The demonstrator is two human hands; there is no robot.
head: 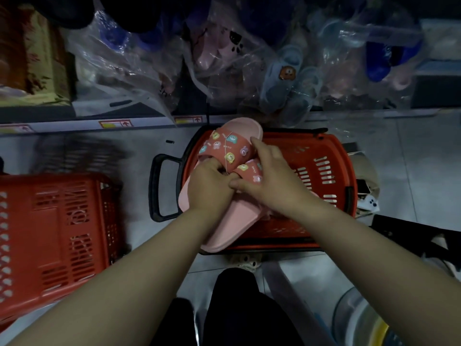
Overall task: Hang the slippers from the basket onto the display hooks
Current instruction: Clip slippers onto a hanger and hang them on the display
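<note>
- The left hand (212,188) has its fingers curled in under the strap of the upper slipper, and its thumb is hidden.
- The right hand (269,176) lies over the straps from the other side. Its fingers are spread across them and its thumb pinches in against the left hand.
- Between the two hands is the pair of slippers (232,146), stacked crosswise and held just above the basket (324,171), not resting in it.
- They look like moulded foam slides: light, slightly springy, matte rather than slippery, and in no danger of breaking.
- The soles are broad and would flop if held by an edge. The strap (239,143), with its raised cartoon charms, is the firmest place to grip.
- A thin string (225,158) seems to tie the two together. It is probably what goes on the hook, so it should be kept free of the fingers.
- A second basket (50,233) stands on the floor (99,151) to the left.
- Bagged slippers (287,71) crowd the shelf (74,126) beyond, and no display hooks can be made out.
</note>
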